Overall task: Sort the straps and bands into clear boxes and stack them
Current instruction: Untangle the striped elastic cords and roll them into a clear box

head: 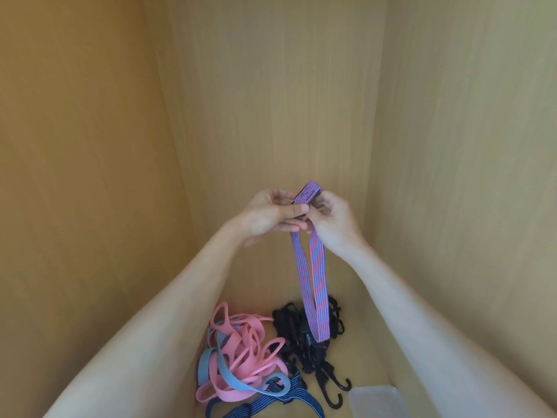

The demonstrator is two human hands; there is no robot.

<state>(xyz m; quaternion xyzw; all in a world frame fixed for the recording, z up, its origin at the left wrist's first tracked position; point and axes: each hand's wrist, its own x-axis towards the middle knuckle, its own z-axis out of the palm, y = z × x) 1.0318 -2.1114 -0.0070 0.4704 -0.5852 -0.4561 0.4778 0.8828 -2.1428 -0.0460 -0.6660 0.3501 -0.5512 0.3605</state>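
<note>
On the light wooden cupboard floor [361, 312], tangled pink and grey rubber bands [241, 357] lie front-left beside black hooked bungee cords [301, 336], with a dark blue striped strap [280, 399] at the front edge and a clear plastic box [376, 401] front-right. Raised above them, the left hand [268, 215] and right hand [334, 218] both pinch a red-and-blue striped elastic strap [313, 282], its loop dangling over the black cords.

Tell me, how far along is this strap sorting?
Done: nothing looks sorted yet. In hand: the left hand and right hand pinch one red-and-blue striped strap, apparently folding it. Left: the pink bands, black hooked cords and dark blue striped strap lie loose; the clear plastic box looks empty, with nothing stacked.
</note>
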